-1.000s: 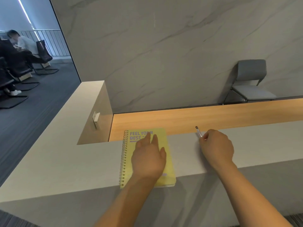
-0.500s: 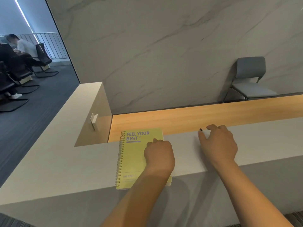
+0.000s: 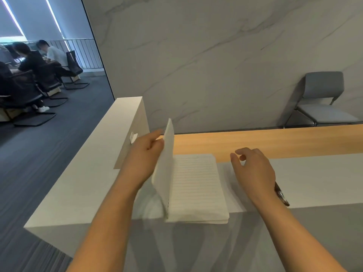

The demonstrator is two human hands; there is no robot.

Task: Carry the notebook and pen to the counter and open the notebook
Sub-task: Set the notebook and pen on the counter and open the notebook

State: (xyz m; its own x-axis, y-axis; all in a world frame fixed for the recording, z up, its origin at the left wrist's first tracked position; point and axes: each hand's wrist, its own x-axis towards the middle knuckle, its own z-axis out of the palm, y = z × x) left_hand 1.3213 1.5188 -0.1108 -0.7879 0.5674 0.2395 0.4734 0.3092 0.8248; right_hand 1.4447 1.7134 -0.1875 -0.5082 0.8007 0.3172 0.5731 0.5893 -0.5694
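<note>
While pinched upright in the left hand [image 3: 146,154], cover and leaves of the white lined spiral notebook [image 3: 196,185] overhanging the pale grey counter [image 3: 314,179], liable to flop shut or tip off; right hand [image 3: 255,169] loosely open, empty, beside the dark pen [image 3: 281,195].

The scene is evenly and softly lit, moderately bright, with no harsh highlights. Two slanted strip lights [image 3: 14,18] glow blue-white far left of the marble wall [image 3: 216,55], which itself reads flat and grey without glare. The wooden ledge [image 3: 275,142] below the wall looks warm, as if lit from above. Soft, diffuse shadows fall on the counter [image 3: 314,179] beneath both forearms and beside the raised pages of the notebook [image 3: 196,185]. The lifted pages are slightly smeared by motion. Wide-angle distortion bends straight lines: the wall's dark edge leans and the counter splays outward toward the frame's corners. The seated people [image 3: 39,61] left of the wall are soft and low in detail.
</note>
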